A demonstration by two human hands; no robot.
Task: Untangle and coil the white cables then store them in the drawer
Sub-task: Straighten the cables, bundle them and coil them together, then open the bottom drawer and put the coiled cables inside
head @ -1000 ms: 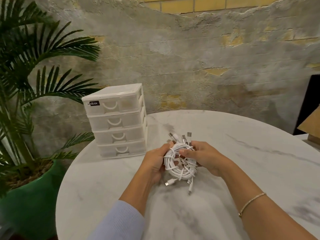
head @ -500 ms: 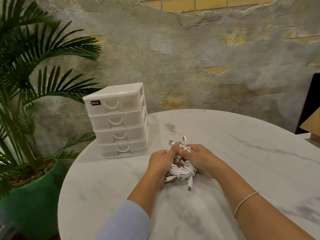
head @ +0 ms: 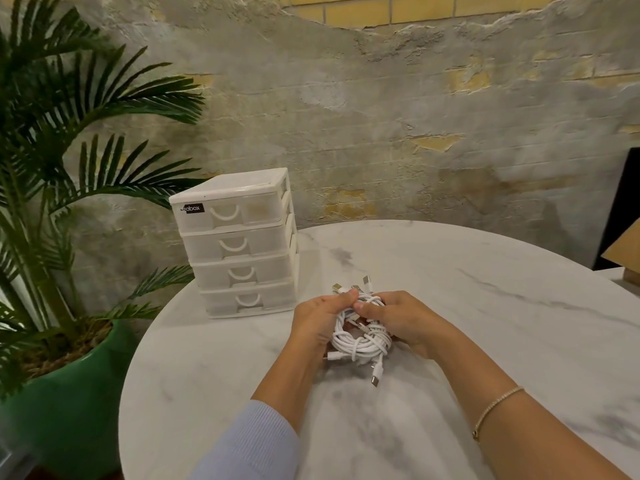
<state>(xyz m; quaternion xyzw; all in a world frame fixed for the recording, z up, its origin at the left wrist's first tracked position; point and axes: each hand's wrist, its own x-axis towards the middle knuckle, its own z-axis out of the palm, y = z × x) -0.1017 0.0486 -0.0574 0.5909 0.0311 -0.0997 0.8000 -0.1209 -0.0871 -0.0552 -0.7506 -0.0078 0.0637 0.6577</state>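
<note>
The left hand [head: 317, 322] and the right hand [head: 403, 320] clasp a tangled bundle of white cables [head: 360, 336] from either side, fingers curled round the loops and the thumbs meeting over its top. The bundle sits low over the round marble table [head: 485, 306], in front of and to the right of the drawer unit; whether it touches the tabletop cannot be told. Its loops form a rough ring tilted toward the camera, with no clear long axis. Several loose ends stick out: a few plugs [head: 349, 287] point up and away, toward the wall, above the thumbs, while two more connectors [head: 377, 374] hang down toward the camera from the ring's near edge.

The white four-drawer unit [head: 239, 244] stands on the table with all four drawers closed, their curved handles facing the camera. Left of the drawer unit, off the table, a palm [head: 69, 140] grows from a green pot [head: 65, 410]. Behind the drawer unit rises a weathered plaster wall [head: 381, 133].
</note>
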